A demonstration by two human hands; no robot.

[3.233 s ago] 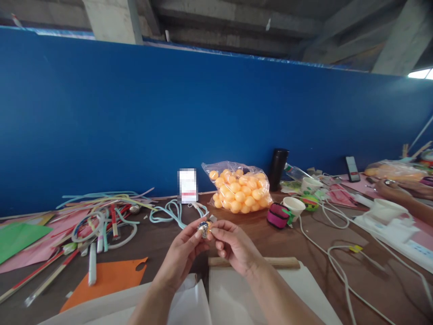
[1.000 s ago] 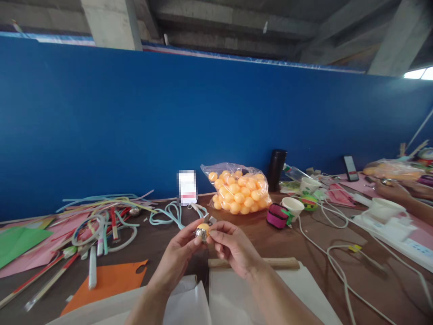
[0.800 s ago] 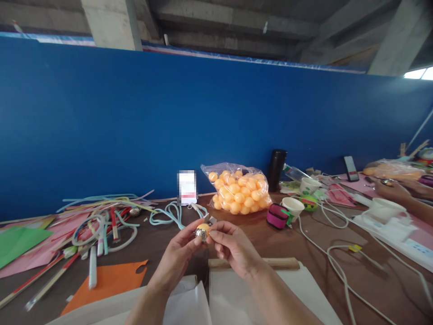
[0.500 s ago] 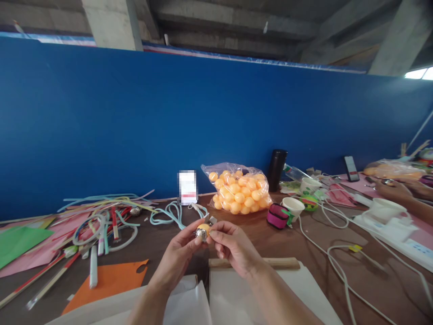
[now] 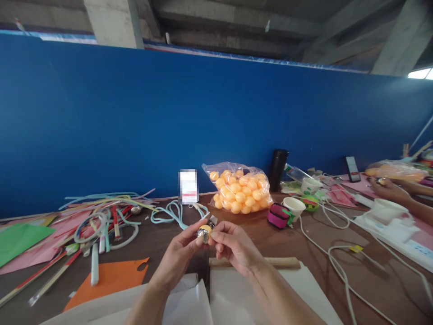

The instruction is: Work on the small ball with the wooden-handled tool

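Observation:
Between the fingertips of my left hand (image 5: 179,250) is a small orange ball (image 5: 204,234), partly faced with shiny silver, mirror-like pieces. My left thumb presses its near side. The thumb and forefinger of my right hand (image 5: 233,246) are pinched together at the ball's right edge; whatever is between them is too small to make out. Just beyond the fingers shows a small silvery piece (image 5: 213,220), whose support I cannot tell. Under my hands lie white sheets (image 5: 250,293) and a wooden strip (image 5: 280,263).
A clear bag of orange balls (image 5: 240,192) stands ahead, beside a black bottle (image 5: 279,169). Tubes and strips (image 5: 108,221) clutter the left. Paper cups (image 5: 293,207), a magenta pouch (image 5: 278,215) and white cables (image 5: 333,266) are rightward. Another person's hand (image 5: 389,188) holds something shiny.
The view has shifted slightly. Both my hands stay at the ball, which is turned a little, showing more of its silver face. The other person's hand has moved slightly left.

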